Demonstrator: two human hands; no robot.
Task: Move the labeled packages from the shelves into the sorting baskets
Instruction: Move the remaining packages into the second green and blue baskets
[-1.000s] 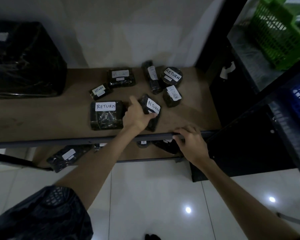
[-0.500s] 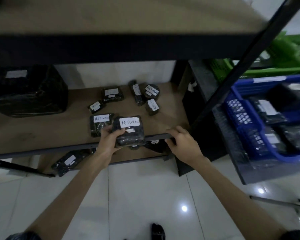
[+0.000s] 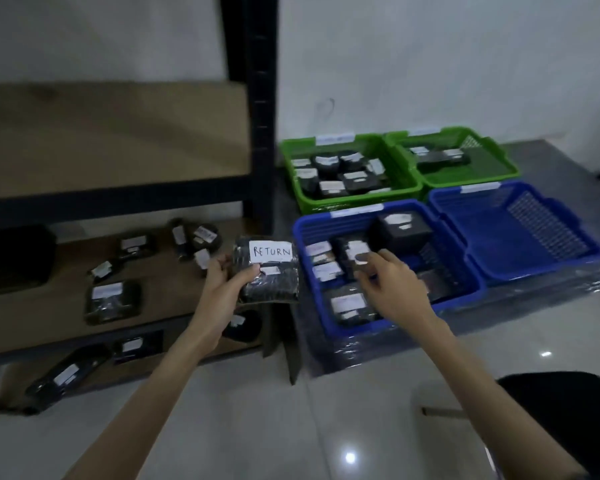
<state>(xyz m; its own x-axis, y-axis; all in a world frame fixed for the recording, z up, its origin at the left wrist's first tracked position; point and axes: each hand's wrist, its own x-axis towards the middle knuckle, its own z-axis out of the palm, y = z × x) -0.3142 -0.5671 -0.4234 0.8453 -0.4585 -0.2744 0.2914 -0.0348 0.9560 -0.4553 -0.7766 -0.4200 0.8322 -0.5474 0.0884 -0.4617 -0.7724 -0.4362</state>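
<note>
Black-wrapped package with a white "RETURN" label (image 3: pixel 267 270) sits in the left hand (image 3: pixel 227 285), thumb curled over its near face and fingers behind, held in the air just left of the near blue plastic basket (image 3: pixel 388 332) and in front of the black shelf post (image 3: pixel 260 109). Its long axis runs roughly upright, label facing the camera. The right hand (image 3: pixel 392 284) hovers over that same basket, fingers loosely spread and holding nothing that I can see. Since the basket lies directly right of the package, a short sideways carry looks like all that remains; the left hand is the one placed to do it. More labelled black packages lie on the brown wooden shelf (image 3: pixel 42 317), so the job seems partway done
</note>
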